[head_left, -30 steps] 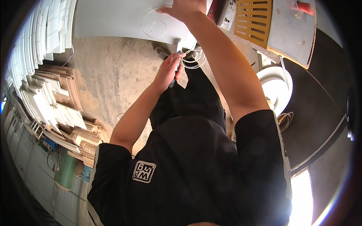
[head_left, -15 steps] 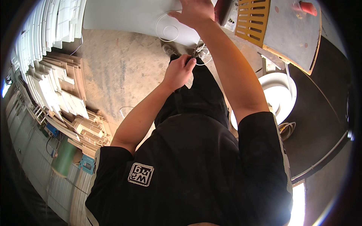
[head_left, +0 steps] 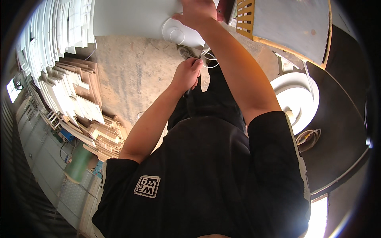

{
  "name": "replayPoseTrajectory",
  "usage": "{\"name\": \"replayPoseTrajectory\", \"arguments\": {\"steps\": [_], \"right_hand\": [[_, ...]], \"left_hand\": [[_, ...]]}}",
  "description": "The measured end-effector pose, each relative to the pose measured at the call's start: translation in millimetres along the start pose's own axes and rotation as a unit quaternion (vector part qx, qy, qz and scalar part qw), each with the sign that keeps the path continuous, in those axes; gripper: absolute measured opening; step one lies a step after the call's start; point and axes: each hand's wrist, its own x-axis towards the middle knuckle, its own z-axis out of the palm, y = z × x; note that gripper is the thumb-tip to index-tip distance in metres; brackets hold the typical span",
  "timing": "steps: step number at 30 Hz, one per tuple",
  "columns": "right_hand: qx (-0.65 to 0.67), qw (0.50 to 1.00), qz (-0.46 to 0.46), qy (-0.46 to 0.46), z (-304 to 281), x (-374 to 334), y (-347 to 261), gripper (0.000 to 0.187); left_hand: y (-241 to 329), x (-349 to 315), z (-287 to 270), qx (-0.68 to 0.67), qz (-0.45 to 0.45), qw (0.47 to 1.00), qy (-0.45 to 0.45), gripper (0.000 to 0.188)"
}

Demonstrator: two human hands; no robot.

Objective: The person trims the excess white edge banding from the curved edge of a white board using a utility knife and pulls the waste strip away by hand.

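My left hand [head_left: 186,74] is closed around a slim hand tool with a dark handle [head_left: 187,93]; its metal end [head_left: 205,48] points up toward the white panel. The fingers cover most of the tool, so its exact kind is hidden. Beside that metal end hang loops of thin white wire [head_left: 210,60]. Another loop of the wire [head_left: 173,33] lies on the large white panel [head_left: 131,18]. Over the panel's edge my right hand [head_left: 199,15] reaches out, thumb stretched away from the palm. Its other fingers are cut off by the upper picture edge.
A yellow slotted part [head_left: 245,18] adjoins a grey board [head_left: 291,29] on the right. Below it stand a white reel [head_left: 297,101] and a coiled cable [head_left: 308,139]. Stacked white strips [head_left: 59,31] and wooden boards [head_left: 81,83] line the left, near a green cylinder [head_left: 79,164].
The tool in my left hand has turned, its dark handle now showing below the fist. My right hand stays at the panel. The view has shifted, and a red thing on the board has left it.
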Motion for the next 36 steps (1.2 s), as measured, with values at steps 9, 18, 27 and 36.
{"name": "replayPoseTrajectory", "arguments": {"steps": [9,18,27,36], "right_hand": [[0.021,0.999,-0.007,0.029,8.0,-0.1,2.9,0.088],[0.017,0.998,-0.014,0.054,15.1,-1.4,5.3,0.090],[0.022,0.998,-0.012,0.053,12.1,-0.6,5.2,0.089],[0.019,0.999,-0.005,0.035,10.1,2.6,3.7,0.087]], "left_hand": [[-7.0,4.0,11.8,-0.026,0.000,0.999,0.020,0.035],[-1.2,3.0,12.6,-0.047,-0.011,0.999,0.017,0.036],[-5.7,13.8,8.1,-0.032,-0.003,0.999,0.005,0.038],[-147.5,45.8,-53.9,0.052,-0.090,0.984,0.144,0.037]]}}
